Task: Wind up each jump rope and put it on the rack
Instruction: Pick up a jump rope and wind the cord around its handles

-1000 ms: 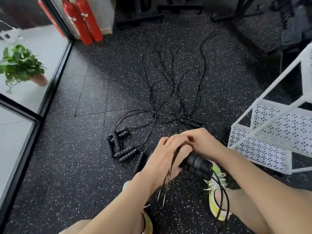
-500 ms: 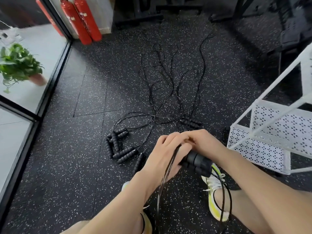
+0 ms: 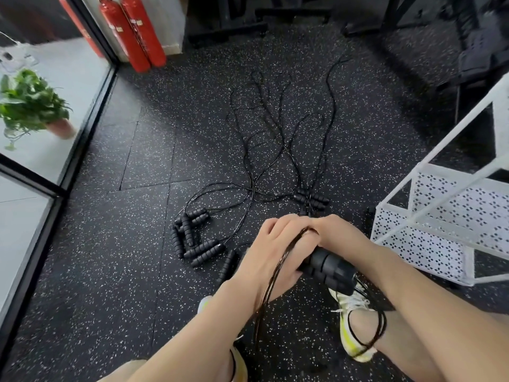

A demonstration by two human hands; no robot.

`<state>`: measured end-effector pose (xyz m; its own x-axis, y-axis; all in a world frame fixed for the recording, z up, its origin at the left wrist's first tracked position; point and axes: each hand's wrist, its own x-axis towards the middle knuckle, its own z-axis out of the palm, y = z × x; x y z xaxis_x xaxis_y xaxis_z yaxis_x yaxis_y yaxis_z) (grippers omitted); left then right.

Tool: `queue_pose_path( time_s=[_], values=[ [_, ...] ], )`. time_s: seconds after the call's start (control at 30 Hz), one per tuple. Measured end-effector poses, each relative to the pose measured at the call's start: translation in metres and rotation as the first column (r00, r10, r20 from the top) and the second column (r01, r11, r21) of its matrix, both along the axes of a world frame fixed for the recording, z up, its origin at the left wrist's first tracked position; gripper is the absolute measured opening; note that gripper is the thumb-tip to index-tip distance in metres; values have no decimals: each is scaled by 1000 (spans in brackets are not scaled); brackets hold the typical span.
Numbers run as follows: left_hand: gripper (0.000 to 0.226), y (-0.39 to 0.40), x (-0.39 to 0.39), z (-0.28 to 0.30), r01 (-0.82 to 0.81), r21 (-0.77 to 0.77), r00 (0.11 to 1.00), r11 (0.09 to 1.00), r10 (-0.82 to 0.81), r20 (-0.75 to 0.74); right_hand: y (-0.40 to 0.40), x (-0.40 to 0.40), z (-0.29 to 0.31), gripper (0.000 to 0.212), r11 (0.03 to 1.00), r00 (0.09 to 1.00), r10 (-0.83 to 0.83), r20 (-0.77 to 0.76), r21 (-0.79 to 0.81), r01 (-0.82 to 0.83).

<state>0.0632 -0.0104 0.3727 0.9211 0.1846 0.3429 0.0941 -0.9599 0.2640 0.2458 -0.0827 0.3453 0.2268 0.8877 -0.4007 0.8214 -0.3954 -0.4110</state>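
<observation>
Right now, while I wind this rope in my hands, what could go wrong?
1. The held cord loops around your right ankle by the shoe; pulling it tight could snag your foot.
2. The ropes on the floor cross each other, so lifting one may drag others.
3. Both hands, left and right, hold the paired handles; loosening them might undo the coil.

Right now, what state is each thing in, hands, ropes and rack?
Left hand: grips the black ridged jump rope handles, cord blurred across it.
Right hand: curled at the cord's top.
Loose black jump ropes: unwound on the floor.
White perforated metal rack: no rope visible.
</observation>
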Motion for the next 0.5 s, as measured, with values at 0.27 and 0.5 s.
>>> queue_pose_path(
  time_s=[0.27,0.5],
  values=[
    [47,15,-5,-18,-107,22,966,994,109,-233,1,-5,16,18,985,991,-115,64,135,106],
    [52,20,-5,-18,-292,143,839,946,325,-437,-2,11,14,13,894,933,-355,-67,269,359]
  ],
)
